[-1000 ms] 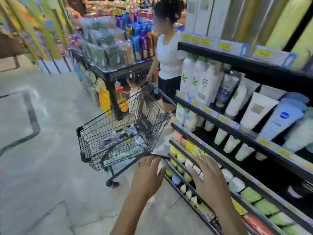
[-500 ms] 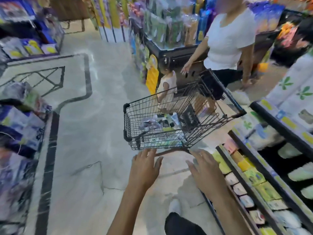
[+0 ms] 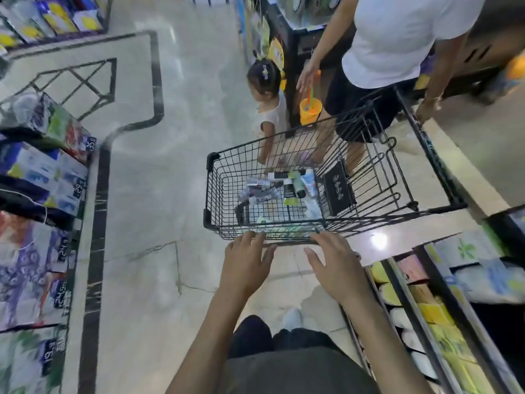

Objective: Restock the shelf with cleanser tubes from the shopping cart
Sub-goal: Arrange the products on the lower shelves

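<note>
A black wire shopping cart (image 3: 216,194) stands in the aisle just ahead of me. Several cleanser tubes (image 3: 292,186) lie loose on its floor, some silver, some dark with green caps. My left hand (image 3: 247,263) reaches forward with straight, spread fingers, its fingertips at the cart's near rim. My right hand (image 3: 332,265) is stretched out the same way beside it, also at the near rim. Neither hand holds anything. The shelf (image 3: 420,302) with stacked products runs along my right.
A small child (image 3: 268,92) and a person in a white top (image 3: 395,38) stand just beyond the cart. Packs of tissue (image 3: 42,177) are stacked along the left. An orange toy bucket (image 3: 310,109) hangs by the far display stand.
The view has swung down and left from the shelf to the cart. Both hands have come closer to the cart's near rim.
</note>
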Tool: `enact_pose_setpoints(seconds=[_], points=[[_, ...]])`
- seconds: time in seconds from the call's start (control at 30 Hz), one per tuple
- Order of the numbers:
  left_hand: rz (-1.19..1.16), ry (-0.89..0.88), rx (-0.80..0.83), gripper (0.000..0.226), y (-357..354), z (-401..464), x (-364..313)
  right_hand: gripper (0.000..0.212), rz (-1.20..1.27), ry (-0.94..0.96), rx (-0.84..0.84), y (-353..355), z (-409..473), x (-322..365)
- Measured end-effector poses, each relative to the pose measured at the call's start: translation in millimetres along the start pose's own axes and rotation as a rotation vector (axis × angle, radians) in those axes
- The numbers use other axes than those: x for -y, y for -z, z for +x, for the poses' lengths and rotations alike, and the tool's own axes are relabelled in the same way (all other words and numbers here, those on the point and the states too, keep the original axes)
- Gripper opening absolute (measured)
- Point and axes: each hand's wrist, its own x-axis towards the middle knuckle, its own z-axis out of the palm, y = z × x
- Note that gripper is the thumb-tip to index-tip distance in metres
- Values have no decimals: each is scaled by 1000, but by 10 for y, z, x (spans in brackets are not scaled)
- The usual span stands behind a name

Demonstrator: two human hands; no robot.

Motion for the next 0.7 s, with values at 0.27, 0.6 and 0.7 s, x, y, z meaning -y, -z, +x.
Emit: enact_pose_setpoints(seconds=[0.27,0.6,0.7], points=[[-31,93,81,43,-297,715,230,46,-20,-4,149,-145,954,-211],[-57,96,353,44,-876,1988,618,36,-42,-109,329,-522,2352,-589],[-23,104,451,47,-1196,2363,723,37,-63,-113,403,-759,2796,-784]])
